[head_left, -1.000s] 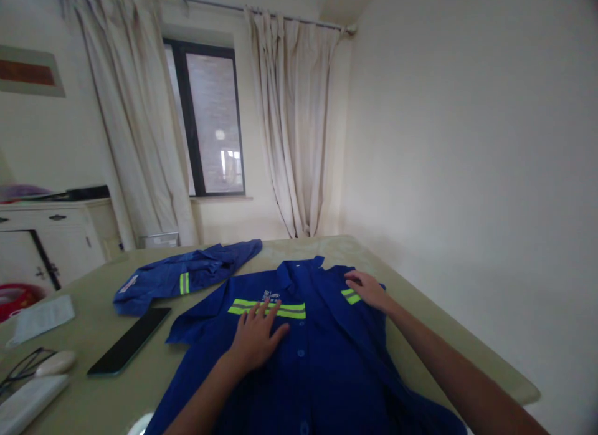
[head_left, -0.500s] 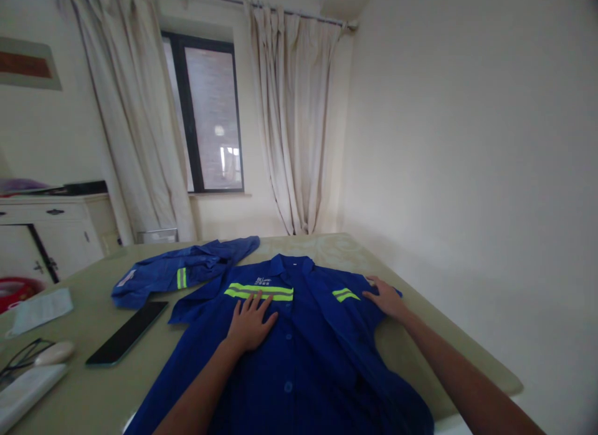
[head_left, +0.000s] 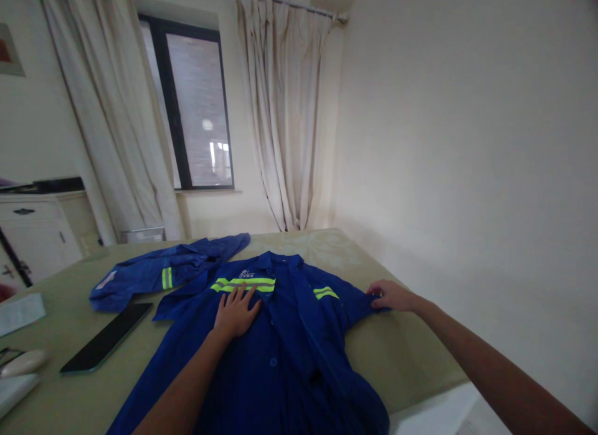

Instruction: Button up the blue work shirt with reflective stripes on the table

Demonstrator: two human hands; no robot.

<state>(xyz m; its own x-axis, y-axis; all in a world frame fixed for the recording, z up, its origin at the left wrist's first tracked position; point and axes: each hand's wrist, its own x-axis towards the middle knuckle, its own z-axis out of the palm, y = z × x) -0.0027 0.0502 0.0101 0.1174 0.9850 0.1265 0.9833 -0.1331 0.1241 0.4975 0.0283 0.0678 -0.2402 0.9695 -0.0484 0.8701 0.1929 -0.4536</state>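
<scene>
A blue short-sleeved work shirt [head_left: 284, 335] with yellow-green reflective stripes lies spread on the table, collar away from me. My left hand [head_left: 236, 311] rests flat on its chest, just below the stripe and the white lettering, fingers spread. At the right, my right hand [head_left: 391, 296] pinches the end of the shirt's right-side sleeve between thumb and fingers. That sleeve is stretched out sideways. Behind the shirt, at the left, lies a second blue garment [head_left: 140, 273] with a reflective band, loosely bunched.
A dark tablet-like device [head_left: 107, 338] lies left of the shirt. Further left are a face mask [head_left: 21, 313], a pale rounded object [head_left: 24, 363] and a white object [head_left: 14, 394]. The table [head_left: 411, 360] runs close to the wall on the right.
My right hand has gone from lying on the right-side sleeve to gripping its end, and the sleeve is straighter. The left hand stays on the chest. The view has turned slightly right.
</scene>
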